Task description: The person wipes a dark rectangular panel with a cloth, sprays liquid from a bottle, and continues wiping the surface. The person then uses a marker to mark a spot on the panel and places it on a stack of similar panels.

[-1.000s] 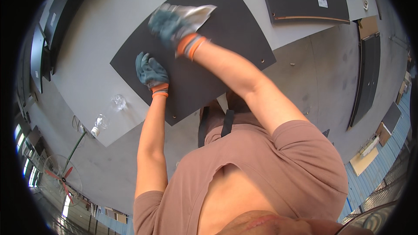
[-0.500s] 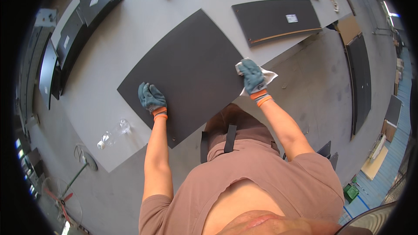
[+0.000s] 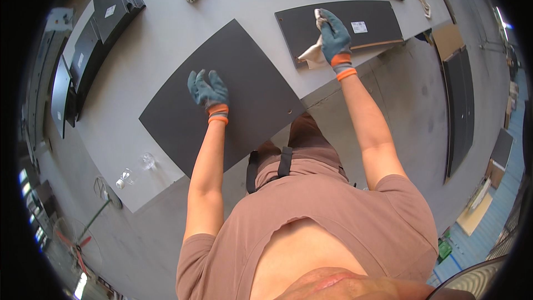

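Our right hand [image 3: 335, 36] has swung off the dark panel [image 3: 251, 95], clutching a soft-looking cloth [image 3: 314, 54]; our left hand [image 3: 209, 91] spreads empty over that panel, likely stiff, best gripped by opposite edges.

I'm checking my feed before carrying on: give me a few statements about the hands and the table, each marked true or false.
1. The right hand holds a whitish cloth. True.
2. The left hand grips the clear bottle. False: no object shows in it; the bottle lies on the table.
3. Both hands wear gloves with orange cuffs. True.
4. The white label is on the large dark panel under the left hand. False: it is on another dark panel, beside the right hand.
5. A fan with red blades shows at the lower left of the view. True.
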### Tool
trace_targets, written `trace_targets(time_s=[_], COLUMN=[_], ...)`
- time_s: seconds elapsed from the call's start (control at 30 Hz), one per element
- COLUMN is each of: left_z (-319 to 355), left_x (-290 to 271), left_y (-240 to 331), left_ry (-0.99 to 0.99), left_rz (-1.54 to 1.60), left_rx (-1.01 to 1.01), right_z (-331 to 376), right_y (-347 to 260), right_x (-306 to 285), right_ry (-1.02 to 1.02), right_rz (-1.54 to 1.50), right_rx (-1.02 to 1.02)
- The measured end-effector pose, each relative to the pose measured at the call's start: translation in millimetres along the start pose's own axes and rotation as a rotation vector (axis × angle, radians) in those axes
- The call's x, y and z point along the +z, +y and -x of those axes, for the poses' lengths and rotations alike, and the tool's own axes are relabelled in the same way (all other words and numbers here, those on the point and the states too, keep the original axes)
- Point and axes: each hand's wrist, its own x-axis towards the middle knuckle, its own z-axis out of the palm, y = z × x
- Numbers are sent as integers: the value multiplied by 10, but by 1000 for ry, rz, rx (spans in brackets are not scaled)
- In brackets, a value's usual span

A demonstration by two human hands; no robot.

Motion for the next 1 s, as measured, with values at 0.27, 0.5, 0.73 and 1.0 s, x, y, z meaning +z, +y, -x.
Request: trace_targets(time_s=[0.27, 0.5, 0.73, 1.0], left_z=[14, -30, -17, 50], left_x=[311, 351, 380, 449], left_y=[274, 284, 250, 118], left_ry=[-119, -113, -104, -39], left_rz=[-358, -350, -350, -338], left_rx=[40, 60, 61, 91], right_z=[-982, -2210, -2856, -1613], right_y=[684, 964, 1008, 557], right_x=[797, 2254, 3112, 1974], right_ry=[-256, -513, -550, -822], right_rz=[486, 534, 670, -589], right_rx=[-296, -77, -78, 534])
